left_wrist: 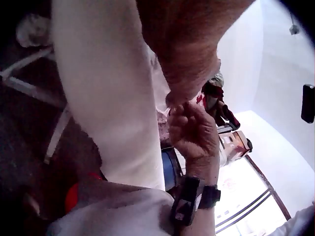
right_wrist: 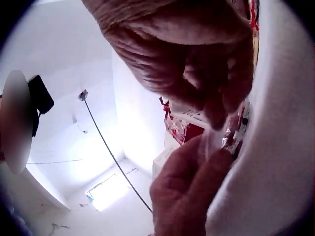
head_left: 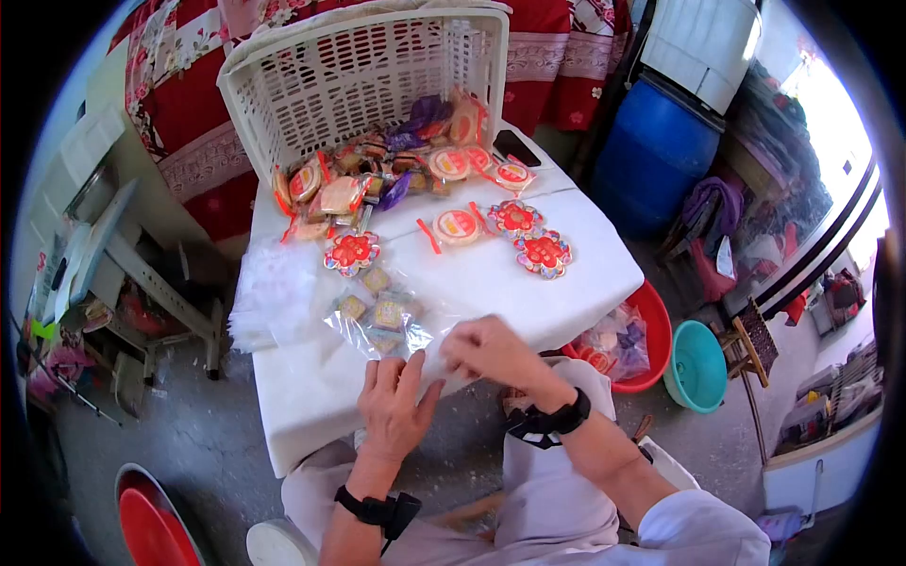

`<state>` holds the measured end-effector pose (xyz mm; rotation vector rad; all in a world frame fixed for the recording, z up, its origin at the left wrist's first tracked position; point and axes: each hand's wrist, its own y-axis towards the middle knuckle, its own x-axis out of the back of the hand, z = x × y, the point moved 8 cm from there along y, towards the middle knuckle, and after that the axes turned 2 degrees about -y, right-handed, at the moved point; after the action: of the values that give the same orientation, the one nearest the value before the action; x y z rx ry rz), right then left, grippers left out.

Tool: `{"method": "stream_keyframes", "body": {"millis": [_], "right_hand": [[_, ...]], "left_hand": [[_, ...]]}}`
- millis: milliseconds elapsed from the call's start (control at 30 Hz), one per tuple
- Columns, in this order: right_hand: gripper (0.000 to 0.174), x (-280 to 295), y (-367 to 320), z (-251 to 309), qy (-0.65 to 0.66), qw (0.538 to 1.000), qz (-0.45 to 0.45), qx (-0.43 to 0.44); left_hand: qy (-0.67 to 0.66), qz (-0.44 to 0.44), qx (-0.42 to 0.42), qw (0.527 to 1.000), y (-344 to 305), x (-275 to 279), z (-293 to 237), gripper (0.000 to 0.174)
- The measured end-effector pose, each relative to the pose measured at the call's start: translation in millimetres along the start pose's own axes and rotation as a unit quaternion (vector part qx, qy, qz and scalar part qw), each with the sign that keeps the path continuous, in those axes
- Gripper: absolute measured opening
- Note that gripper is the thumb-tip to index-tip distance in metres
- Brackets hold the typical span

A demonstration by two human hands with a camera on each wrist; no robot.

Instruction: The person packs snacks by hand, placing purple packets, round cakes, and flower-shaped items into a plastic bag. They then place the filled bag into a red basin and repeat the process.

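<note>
A clear plastic bag (head_left: 385, 319) with several small square wrapped pieces inside lies at the table's near edge, its mouth toward me. My left hand (head_left: 396, 406) holds the near edge of the bag, and in the right wrist view its thumb and fingers (right_wrist: 189, 179) pinch the clear film. Beside it, my right hand (head_left: 495, 358) curls its fingers and pinches the film close to the left fingertips. A red flower-shaped card (head_left: 352, 253) lies just beyond the bag. In the left wrist view the two hands meet, and the bag is hidden behind them.
A tipped white basket (head_left: 363, 80) spills wrapped snacks (head_left: 349, 193) onto the white-covered table (head_left: 321, 396). Clear bags (head_left: 274, 292) are stacked at left. Two flower cards (head_left: 543, 255) and a round wrapped snack (head_left: 457, 226) lie at right. A red basin (head_left: 651, 330) stands below.
</note>
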<state>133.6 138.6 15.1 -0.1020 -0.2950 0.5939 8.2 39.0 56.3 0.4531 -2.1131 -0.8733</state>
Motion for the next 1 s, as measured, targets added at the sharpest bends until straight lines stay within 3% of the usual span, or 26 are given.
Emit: {"method": "stream_keyframes", "body": {"millis": [33,100,233,300,333,467,567,600,633,667,800,833,867,933,1000], "right_hand": [[0.028,8,2,-3,0.001,1.0,0.001,-0.004],[0.035,57,1,5,-0.133,0.958,-0.232,0.101],[0.039,60,10,-12,-0.145,0.947,-0.277,0.075],[0.036,42,10,5,-0.321,0.924,-0.203,0.049],[0.029,39,14,-1,-0.343,0.912,-0.211,0.076],[0.028,49,15,-8,-0.307,0.921,-0.226,0.079],[0.033,58,9,-16,-0.232,0.957,-0.172,0.028],[0.036,57,-2,-22,-0.057,0.984,-0.168,0.001],[0.04,52,-15,-29,0.119,0.98,-0.161,-0.023],[0.04,49,-30,-32,0.12,0.977,-0.174,-0.028],[0.049,11,-80,-33,0.304,0.946,-0.109,-0.034],[0.053,0,-85,-29,0.364,0.929,-0.065,-0.022],[0.053,-3,-87,-33,0.365,0.927,-0.079,-0.021],[0.055,-15,-87,-39,0.49,0.871,-0.044,-0.003],[0.054,-16,-91,-58,0.529,0.847,-0.043,0.0]], "left_hand": [[0.019,0.038,-0.004,0.999,0,-4,0,0.042],[0.034,0.079,-0.008,0.996,-1,-10,2,0.046],[0.089,0.109,-0.03,0.99,-6,-21,10,0.046],[0.096,0.125,-0.046,0.986,-7,-27,11,0.043],[0.1,0.124,-0.055,0.986,-7,-27,10,0.04],[0.111,0.128,-0.092,0.981,-9,-29,5,0.03],[0.089,0.104,-0.116,0.984,-9,-30,-6,0.022],[0.082,0.109,-0.122,0.983,-9,-31,-11,0.022],[0.078,0.09,-0.132,0.984,-8,-29,-19,0.019],[0.071,0.072,-0.143,0.985,-7,-28,-27,0.016],[0.041,0.07,-0.182,0.98,-12,-28,-56,0.013],[0.047,0.1,-0.2,0.974,-16,-31,-66,0.013],[0.055,0.13,-0.217,0.966,-21,-35,-74,0.013],[0.022,0.124,-0.259,0.958,-29,-36,-97,0.012],[-0.003,0.131,-0.317,0.939,-40,-39,-112,0.011]]}}
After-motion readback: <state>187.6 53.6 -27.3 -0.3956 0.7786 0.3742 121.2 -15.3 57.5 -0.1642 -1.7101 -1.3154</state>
